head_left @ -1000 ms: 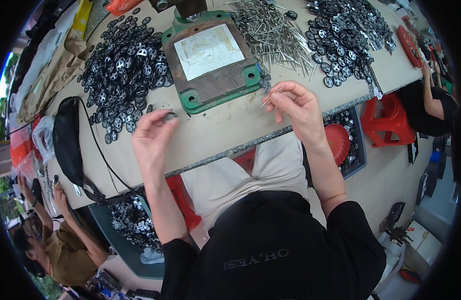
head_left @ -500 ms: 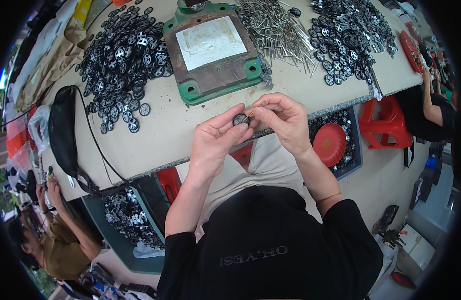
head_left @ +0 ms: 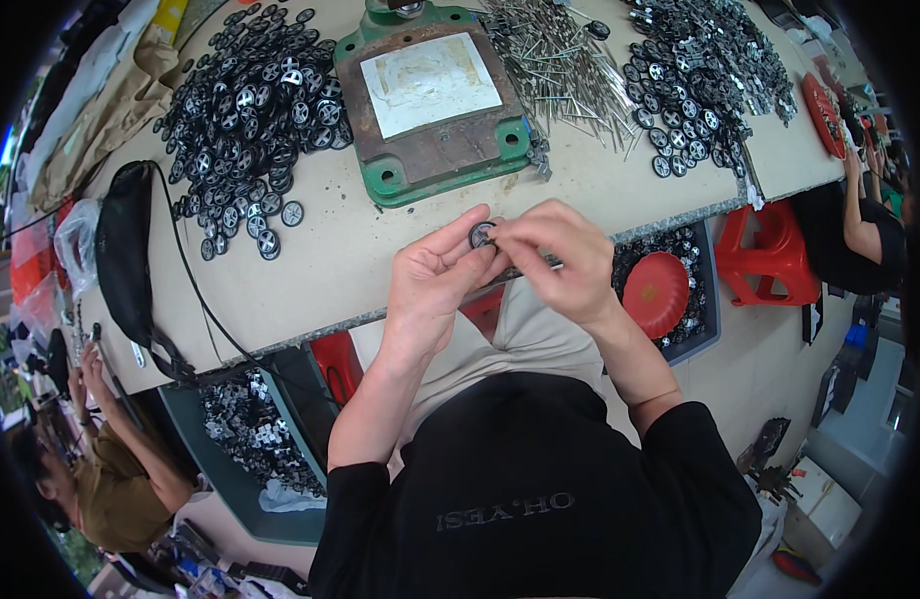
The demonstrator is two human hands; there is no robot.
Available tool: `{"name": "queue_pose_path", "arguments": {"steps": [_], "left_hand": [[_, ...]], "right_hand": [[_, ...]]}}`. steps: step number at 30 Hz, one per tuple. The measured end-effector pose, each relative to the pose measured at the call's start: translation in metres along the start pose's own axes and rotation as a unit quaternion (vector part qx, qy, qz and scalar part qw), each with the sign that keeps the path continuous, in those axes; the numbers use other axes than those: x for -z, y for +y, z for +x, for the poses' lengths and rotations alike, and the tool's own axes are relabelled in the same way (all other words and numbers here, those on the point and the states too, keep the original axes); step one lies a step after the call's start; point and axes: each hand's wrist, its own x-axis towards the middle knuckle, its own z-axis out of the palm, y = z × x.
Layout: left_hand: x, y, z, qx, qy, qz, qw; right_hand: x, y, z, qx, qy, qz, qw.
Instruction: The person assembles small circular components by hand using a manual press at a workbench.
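Observation:
Over the table's front edge, my left hand is closed on a small black toy wheel with silver spokes, its spoked face partly covered by fingers. My right hand is pinched at the wheel's hub, touching it. A thin metal pin pokes out below the right fingers; most of its length is hidden in the grip. Beyond my hands stands a green metal press base with a white sheet on its top plate.
Loose wheels are heaped left of the press. Metal pins and more wheels lie to its right. Below the table are a parts bin, a red dish and a red stool. A person works at left.
My right hand has turned and closed in on the wheel's hub. The pin's end now shows under its fingers, where before the pin showed between fingertips and wheel. My left hand keeps the wheel.

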Motion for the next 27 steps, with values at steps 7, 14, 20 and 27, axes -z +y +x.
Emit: {"name": "queue_pose_path", "arguments": {"steps": [7,14,20,27], "left_hand": [[0.005,-0.003,0.003,-0.007,-0.015,-0.013,1.000],[0.013,-0.002,0.007,0.002,-0.030,-0.057,0.998],[0.012,-0.005,0.012,-0.012,-0.033,-0.063,0.997],[0.010,-0.010,0.012,-0.047,-0.007,-0.026,0.999]], "right_hand": [[-0.002,0.010,-0.005,-0.033,0.041,0.083,0.995],[0.028,0.011,0.017,-0.180,0.052,-0.033,0.982],[0.033,0.033,0.022,-0.061,0.040,-0.284,0.956],[0.036,0.019,0.008,-0.269,0.114,0.202,0.935]]}}
